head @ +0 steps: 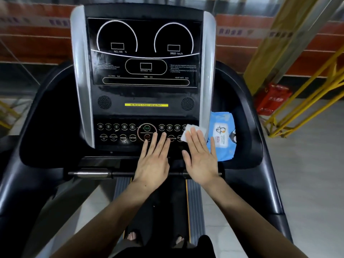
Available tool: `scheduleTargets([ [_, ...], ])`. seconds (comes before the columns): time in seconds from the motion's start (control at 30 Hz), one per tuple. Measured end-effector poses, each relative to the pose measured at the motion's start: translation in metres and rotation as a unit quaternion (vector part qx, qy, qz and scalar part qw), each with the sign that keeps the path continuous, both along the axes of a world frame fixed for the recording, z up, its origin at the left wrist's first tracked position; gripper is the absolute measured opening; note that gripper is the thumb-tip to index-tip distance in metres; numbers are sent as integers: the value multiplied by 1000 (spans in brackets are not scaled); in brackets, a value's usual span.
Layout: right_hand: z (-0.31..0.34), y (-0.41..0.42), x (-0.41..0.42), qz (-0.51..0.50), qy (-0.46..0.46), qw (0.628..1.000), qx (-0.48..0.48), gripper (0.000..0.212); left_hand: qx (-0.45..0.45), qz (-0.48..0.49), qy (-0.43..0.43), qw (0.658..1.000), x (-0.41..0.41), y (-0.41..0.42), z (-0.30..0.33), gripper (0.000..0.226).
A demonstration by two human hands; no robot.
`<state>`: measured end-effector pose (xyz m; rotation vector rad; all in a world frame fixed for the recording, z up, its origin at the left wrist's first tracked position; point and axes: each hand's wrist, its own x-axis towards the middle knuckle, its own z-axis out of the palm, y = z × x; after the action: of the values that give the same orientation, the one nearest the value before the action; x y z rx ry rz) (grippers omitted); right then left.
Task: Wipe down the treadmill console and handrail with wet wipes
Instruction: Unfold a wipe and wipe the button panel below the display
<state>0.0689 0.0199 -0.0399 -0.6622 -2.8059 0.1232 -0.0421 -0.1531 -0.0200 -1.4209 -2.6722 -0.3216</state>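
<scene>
The black treadmill console (pixel 143 53) fills the middle of the view, with a button panel (pixel 119 132) along its lower edge. My right hand (pixel 200 155) lies flat with straight fingers on a white wet wipe (pixel 191 130) at the panel's right end. My left hand (pixel 153 159) is also flat, its fingertips touching the buttons near the round START ring (pixel 147 128). A blue pack of wet wipes (pixel 222 135) rests in the right side tray, just right of my right hand. The front handrail bar (pixel 93 173) runs under both wrists.
Black side handrails (pixel 260 138) curve around both sides of the console. The treadmill belt (pixel 162 211) and my feet show below. A red bag (pixel 271 98) and yellow metal frames (pixel 307 101) stand on the floor to the right.
</scene>
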Motion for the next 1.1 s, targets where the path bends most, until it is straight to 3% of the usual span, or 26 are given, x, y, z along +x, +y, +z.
scheduleTargets([
  [0.5, 10, -77, -75, 92, -32, 995, 11, 61, 20, 72, -12, 997, -71, -95, 6, 73],
  [0.9, 25, -171, -180, 204, -65, 974, 69, 60, 20, 148, -52, 987, -125, -190, -4, 78],
  [1.1, 21, -190, -191, 231, -68, 965, 107, 59, 11, 153, -78, 985, -131, -210, -3, 73],
])
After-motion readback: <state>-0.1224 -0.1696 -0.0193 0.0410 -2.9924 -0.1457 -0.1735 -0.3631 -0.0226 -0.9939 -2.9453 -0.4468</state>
